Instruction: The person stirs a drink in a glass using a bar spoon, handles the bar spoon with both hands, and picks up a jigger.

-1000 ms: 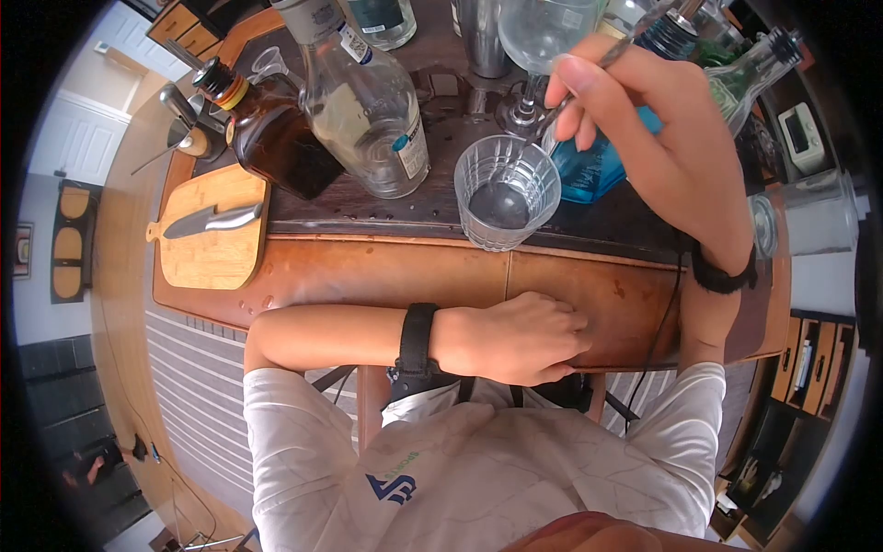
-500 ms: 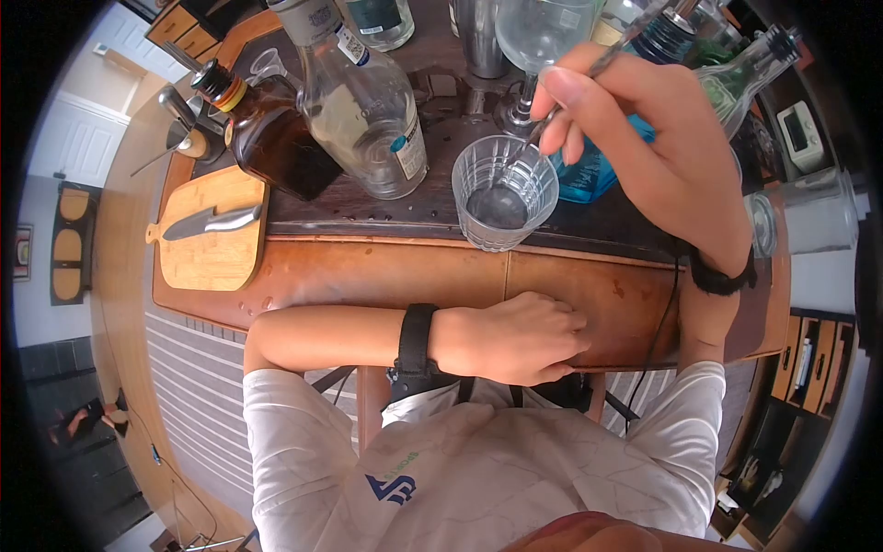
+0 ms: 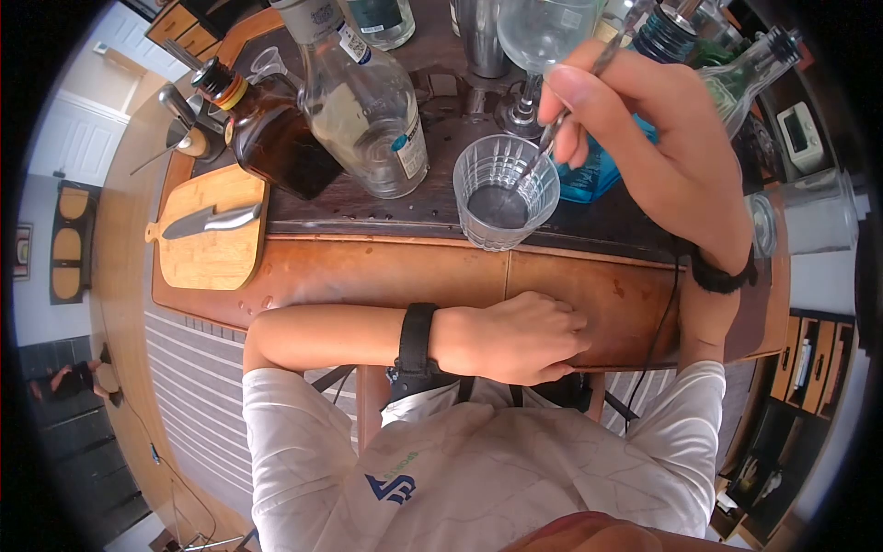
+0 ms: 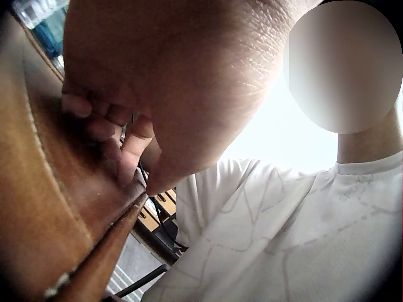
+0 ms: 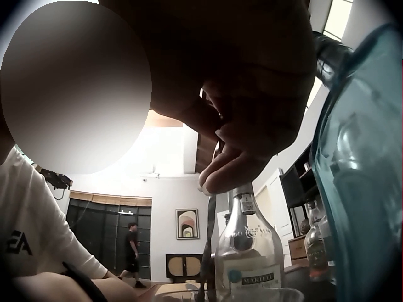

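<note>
My right hand pinches a bar spoon with a twisted metal stem. Its lower end reaches down inside a cut-glass tumbler, which holds a little clear liquid. From the right wrist view, the dark stem runs down from the fingertips past the glass's rim. My left hand rests palm down at the padded leather edge with loosely bent fingers, holding nothing. Beneath my right hand, partly hidden, is a blue bottle.
Left of the tumbler stand a clear bottle and a brown bottle. A knife lies on a wooden board. Behind are a stemmed glass and a metal shaker. Another person is across the room.
The bar spoon has shifted inside the tumbler, with more of its lower stem showing at the right side. My left hand has stayed put. The other person has moved along the far wall.
</note>
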